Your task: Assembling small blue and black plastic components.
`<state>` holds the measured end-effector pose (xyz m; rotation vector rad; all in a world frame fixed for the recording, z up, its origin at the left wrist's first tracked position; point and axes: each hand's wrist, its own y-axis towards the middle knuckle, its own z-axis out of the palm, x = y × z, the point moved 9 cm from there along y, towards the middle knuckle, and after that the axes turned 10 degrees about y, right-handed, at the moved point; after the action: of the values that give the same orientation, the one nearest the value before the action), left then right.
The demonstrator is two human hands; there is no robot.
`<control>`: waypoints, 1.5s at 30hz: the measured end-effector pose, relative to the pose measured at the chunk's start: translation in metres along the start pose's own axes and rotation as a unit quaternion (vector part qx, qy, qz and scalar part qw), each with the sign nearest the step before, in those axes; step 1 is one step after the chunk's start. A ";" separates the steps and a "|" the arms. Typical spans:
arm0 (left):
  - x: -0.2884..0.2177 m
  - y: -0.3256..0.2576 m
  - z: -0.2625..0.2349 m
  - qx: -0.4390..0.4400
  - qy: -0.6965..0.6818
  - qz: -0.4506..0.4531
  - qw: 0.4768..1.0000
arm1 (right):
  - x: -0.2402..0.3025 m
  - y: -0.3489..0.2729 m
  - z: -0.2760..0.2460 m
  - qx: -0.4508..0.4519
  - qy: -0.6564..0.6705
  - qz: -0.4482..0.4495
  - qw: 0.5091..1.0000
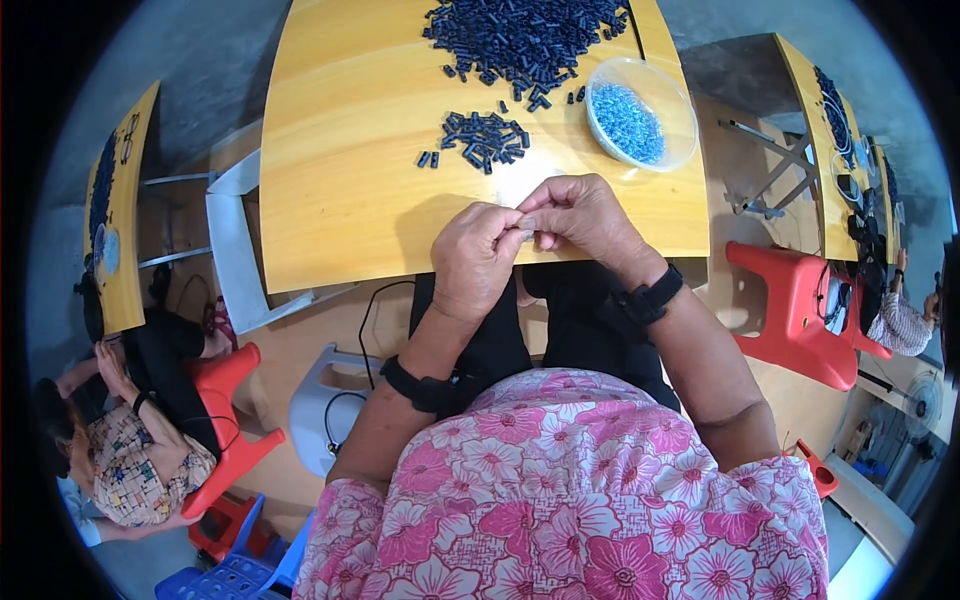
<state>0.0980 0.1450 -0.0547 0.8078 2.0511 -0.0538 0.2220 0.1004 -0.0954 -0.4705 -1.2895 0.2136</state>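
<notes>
My left hand (472,258) and my right hand (585,222) meet over the near edge of the yellow table (350,200). Both have thumb and fingers pinched, tip against tip. Whatever sits between the fingertips is too small or too covered to make out. Just beyond them lies a small heap of black plastic pieces (485,140), short and blocky. A far larger pile of the same black pieces (530,40) spreads over the back of the table. To the right, a clear round tub (680,130) holds many tiny blue translucent parts (627,122).
A white box (230,240) stands against the table's left side. Beside my left arm is a pale stool (320,410). A red stool (790,310) stands right of the table. People (140,450) work at other tables (125,220) on both sides.
</notes>
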 end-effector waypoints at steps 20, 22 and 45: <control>-0.005 0.002 -0.005 -0.019 0.011 0.024 0.999 | -0.010 0.004 -0.001 -0.011 -0.016 0.042 0.999; -0.005 0.000 -0.004 -0.020 0.016 0.050 0.998 | -0.009 0.004 0.001 0.001 -0.016 0.037 0.999; -0.003 0.005 -0.003 -0.001 0.013 0.049 0.999 | -0.007 0.004 0.002 0.011 -0.037 0.072 0.997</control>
<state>0.1001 0.1478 -0.0493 0.9105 2.0329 0.0135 0.2184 0.1014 -0.1029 -0.5424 -1.3242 0.3689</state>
